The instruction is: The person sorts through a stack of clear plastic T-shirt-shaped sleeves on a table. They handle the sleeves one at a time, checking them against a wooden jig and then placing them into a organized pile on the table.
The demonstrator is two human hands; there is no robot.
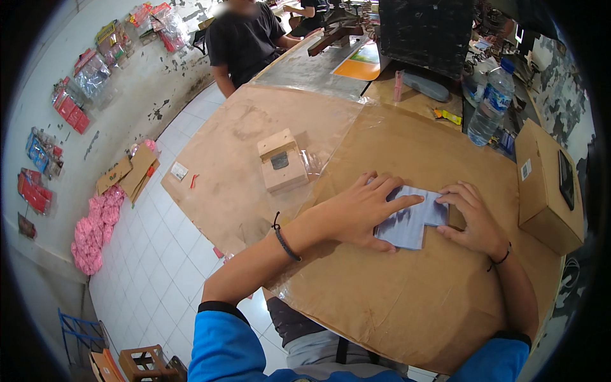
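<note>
Pale-blue sheets point(410, 237) lie flat on the brown-covered table point(382, 305), at about 4 o'clock from frame centre, between the hands. Left hand point(366, 215) comes in from 9 o'clock, palm down on them, fingers spread, thumb out at the lower-left edge. Right hand point(474, 219) is at 3 o'clock — curled, thumb and forefinger well apart at the near edge; can't tell if it's actually gripping.

Handling, my read: light, thin, floppy, creases easily, maybe slick. Paper or film — can't tell, nor if it's one folded piece. Best hold: flat palm on the body, light pinch on the 3 o'clock edge.

Orientation: stepped outline, short tab toward 3. Larger part's long axis looks roughly 12–6, top partly under fingers. No obvious front end.

From the sheets: notched wooden block point(285, 178) at 10, water bottle point(493, 105) at 1, cardboard box point(540, 191) between 2 and 3.
</note>
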